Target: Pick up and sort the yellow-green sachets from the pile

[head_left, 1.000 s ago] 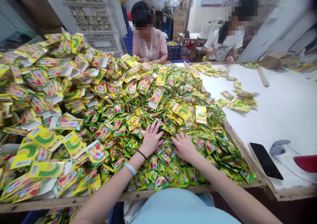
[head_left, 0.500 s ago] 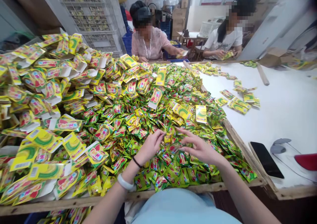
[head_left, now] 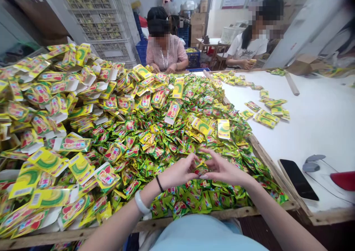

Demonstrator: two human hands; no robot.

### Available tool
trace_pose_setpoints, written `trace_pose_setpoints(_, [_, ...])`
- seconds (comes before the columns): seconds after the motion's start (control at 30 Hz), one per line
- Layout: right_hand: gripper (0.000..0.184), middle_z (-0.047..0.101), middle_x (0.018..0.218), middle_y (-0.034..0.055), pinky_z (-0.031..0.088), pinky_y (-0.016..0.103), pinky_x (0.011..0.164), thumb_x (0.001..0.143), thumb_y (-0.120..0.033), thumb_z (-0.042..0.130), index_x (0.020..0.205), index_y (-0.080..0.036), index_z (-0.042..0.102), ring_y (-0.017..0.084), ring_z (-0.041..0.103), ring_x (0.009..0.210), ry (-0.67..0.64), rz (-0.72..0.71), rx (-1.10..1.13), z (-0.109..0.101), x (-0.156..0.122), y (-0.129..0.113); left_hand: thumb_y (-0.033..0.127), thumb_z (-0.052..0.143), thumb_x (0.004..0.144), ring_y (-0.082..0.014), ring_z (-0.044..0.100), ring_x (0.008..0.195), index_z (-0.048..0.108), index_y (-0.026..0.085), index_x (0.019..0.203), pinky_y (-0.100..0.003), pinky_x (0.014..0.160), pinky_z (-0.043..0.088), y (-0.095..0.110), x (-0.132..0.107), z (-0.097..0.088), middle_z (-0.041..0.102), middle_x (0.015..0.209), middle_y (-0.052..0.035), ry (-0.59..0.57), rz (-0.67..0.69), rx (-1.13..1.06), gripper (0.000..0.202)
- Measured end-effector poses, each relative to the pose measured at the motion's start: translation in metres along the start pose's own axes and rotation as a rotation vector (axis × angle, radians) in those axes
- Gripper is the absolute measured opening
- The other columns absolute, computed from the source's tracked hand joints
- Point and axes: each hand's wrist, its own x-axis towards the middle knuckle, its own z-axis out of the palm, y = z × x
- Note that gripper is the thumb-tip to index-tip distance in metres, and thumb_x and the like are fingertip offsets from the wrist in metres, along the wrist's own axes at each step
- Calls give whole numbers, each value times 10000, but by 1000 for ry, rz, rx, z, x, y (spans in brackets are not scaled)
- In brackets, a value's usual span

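My left hand [head_left: 181, 171] and my right hand [head_left: 227, 169] meet low over a heap of small shiny green packets [head_left: 191, 197]. Curved fingers and touching thumb tips form a ring. Between the fingertips shows a small yellow-green packet [head_left: 201, 166], gripped from both sides; whether more are behind it is hidden. Flat yellow cardboard sleeves lie on the heap just beyond, among them one with a green ring print [head_left: 202, 126] and one standing out at the right [head_left: 223, 129].
A tall pile of printed boxes [head_left: 57, 106] rises at the left. Wooden strips [head_left: 269, 169] edge the heap. On the white table [head_left: 313, 129] are several filled boxes [head_left: 266, 118], a phone [head_left: 298, 179] and sunglasses [head_left: 311, 166]. Two people [head_left: 168, 53] [head_left: 246, 51] sit across.
My hands have come together, the right moving left and the left moving right and slightly nearer. The person opposite has drawn an outstretched arm back. The other person's hands have lowered.
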Motion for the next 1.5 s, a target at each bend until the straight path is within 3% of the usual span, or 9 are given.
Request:
trace_pose_setpoints(0.2, [200,495,567,-33,373,212,441,797,-384,615,781,-186,637,99,427,491,398,8,-211,-18,-20,24,361,620,769,-186,615,849,332,149,1201,-276,718,485,-7,78,-20,630,958,-90,11,184,417,560])
trace_pose_setpoints(0.33, [255,560,625,-12,435,232,404,733,-420,679,787,-181,607,123,487,501,574,57,125,-25,-29,41,54,530,748,-296,307,1312,415,152,1231,-495,1066,231,-15,146,-48,432,1343,-167,160,261,800,507])
trace_pose_setpoints(0.47, [334,657,842,53,552,291,525,703,-411,710,923,-170,642,194,606,730,624,64,309,-29,-31,40,-26,420,758,-282,325,1310,495,102,1176,-554,1097,72,-22,176,-57,553,1207,-167,167,269,924,444])
trace_pose_setpoints(0.77, [210,562,1202,90,583,344,676,805,-355,620,949,-204,640,216,644,870,623,-198,105,-11,7,12,188,448,867,-233,214,1373,377,203,1321,-507,1133,-16,-20,65,-40,465,1343,-95,380,398,701,460])
trace_pose_setpoints(0.9, [188,533,1243,121,508,386,884,863,-234,539,1028,-197,622,258,547,1104,654,-458,-481,15,18,0,425,578,796,-280,76,1401,218,176,1403,-518,1124,70,-19,11,-6,264,1470,-152,601,32,-190,748])
trace_pose_setpoints(1.1, [267,511,1301,131,538,315,789,907,-155,424,1133,-190,562,202,624,944,112,-601,-819,54,-12,5,336,526,832,-255,543,1136,542,134,1148,-410,987,411,-6,-12,4,619,1143,-120,420,-149,-1455,375])
trace_pose_setpoints(1.2, [227,593,1115,115,538,303,769,880,-158,501,1094,-200,567,194,606,944,284,-585,-598,51,-19,-11,246,609,764,-167,647,760,586,150,1020,-310,747,514,-3,-16,-3,657,826,-35,467,-198,-1485,275])
trace_pose_setpoints(1.33, [157,575,934,58,535,253,612,858,-182,552,1006,-226,585,165,593,826,586,-509,-196,35,0,-48,315,689,706,-84,500,490,585,125,883,-209,492,410,0,-25,2,546,608,16,123,-150,-1160,279])
trace_pose_setpoints(1.5, [146,578,951,60,508,301,765,856,-181,564,988,-210,619,166,573,893,327,-570,-369,22,20,-67,429,692,680,-85,457,495,547,129,885,-217,480,379,5,-39,8,508,621,14,-48,-70,-946,391])
